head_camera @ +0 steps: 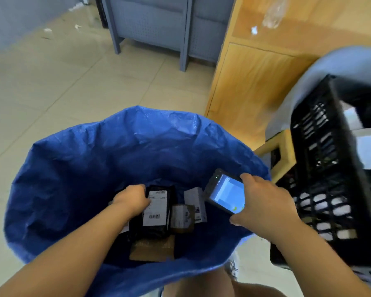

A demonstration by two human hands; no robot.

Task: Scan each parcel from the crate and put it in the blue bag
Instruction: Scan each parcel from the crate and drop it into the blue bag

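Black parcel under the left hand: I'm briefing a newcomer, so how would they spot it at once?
Look inside the blue bag on the floor. The left hand holds the black parcel; unlike the brown parcel and white parcel beside it, it carries a tall white barcoded label.

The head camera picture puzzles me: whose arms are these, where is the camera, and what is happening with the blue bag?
There is no robot here. A person wears one camera on the head, looking forward and down, so the two bare arms are their own. The left hand grips a black parcel with a white barcode label, low inside the open blue bag, which stands on a tiled floor. The right hand holds a handheld scanner, screen lit, over the bag's right side. More parcels lie in the bag: a white box, a small brown box and a flat brown parcel. The black crate stands at the right.
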